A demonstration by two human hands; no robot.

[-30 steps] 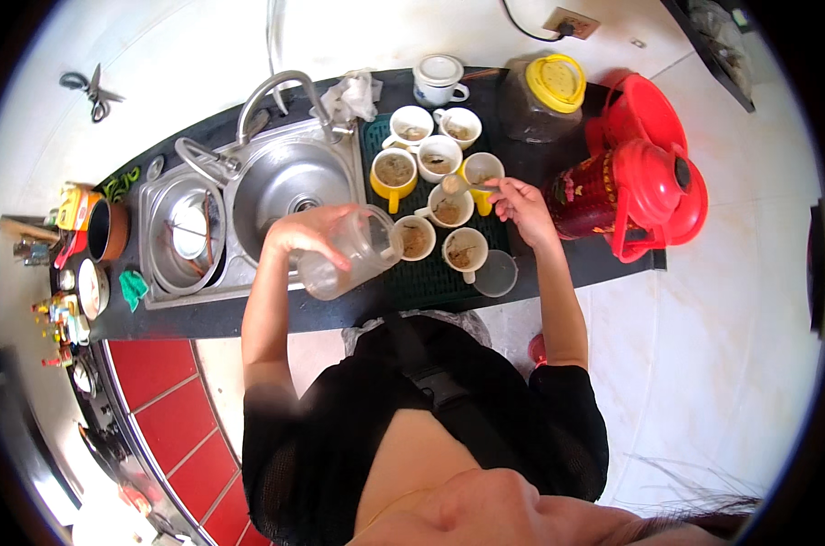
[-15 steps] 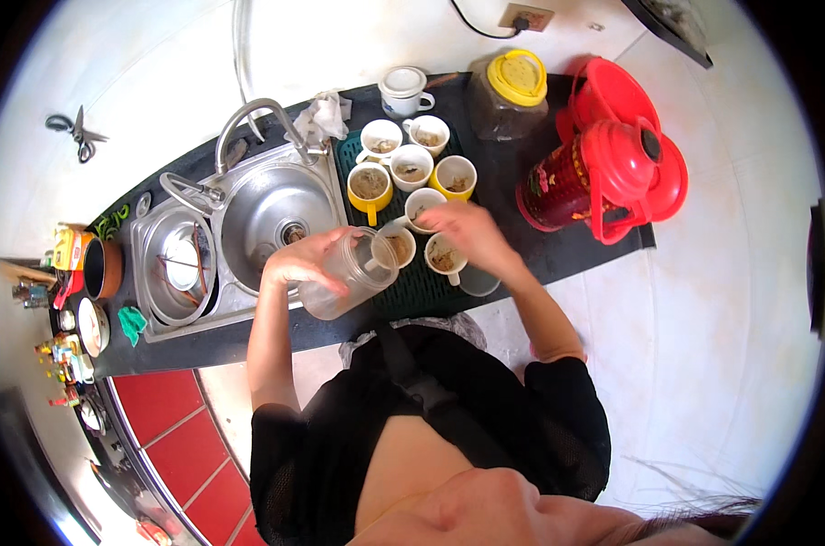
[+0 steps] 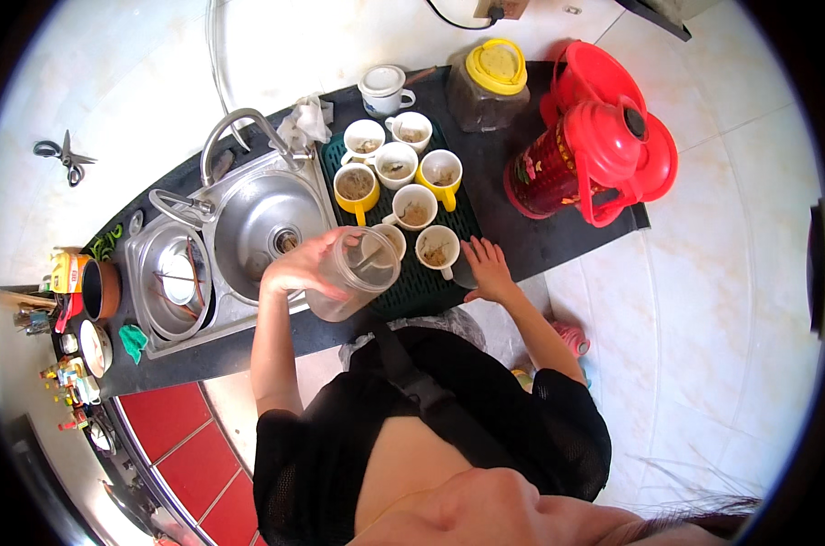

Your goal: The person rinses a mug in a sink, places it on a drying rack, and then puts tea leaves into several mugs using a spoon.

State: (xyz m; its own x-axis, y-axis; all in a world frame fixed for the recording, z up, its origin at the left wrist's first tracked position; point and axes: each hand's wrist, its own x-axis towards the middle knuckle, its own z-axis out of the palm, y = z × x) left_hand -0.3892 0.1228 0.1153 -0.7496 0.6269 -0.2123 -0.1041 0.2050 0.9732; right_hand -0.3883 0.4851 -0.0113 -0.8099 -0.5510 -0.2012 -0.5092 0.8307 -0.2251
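Note:
My left hand (image 3: 303, 266) is wrapped round a clear plastic jar (image 3: 347, 296), tilted with its round mouth toward the mugs. I cannot make out any contents in it. My right hand (image 3: 489, 271) reaches down at the counter's front edge, fingers spread, over a clear round lid (image 3: 462, 274) that it partly covers. Just left of that hand stands a white mug (image 3: 437, 257) with dry brownish bits in it. Another white mug (image 3: 393, 238) is partly hidden behind the jar. Several more white mugs and two yellow ones, such as the yellow mug (image 3: 356, 185), hold similar bits on a green draining mat (image 3: 403, 297).
A double steel sink (image 3: 248, 218) lies left of the mat, with a pot in its left basin. At the back are a lidded enamel mug (image 3: 384, 89) and a yellow-lidded jar (image 3: 488, 100). A red thermos (image 3: 558, 173) and a red basin (image 3: 603, 77) stand at the right.
My right hand has moved down and right, from above the mugs to the lid. The jar stays in my left hand, slightly turned. The view has shifted a little.

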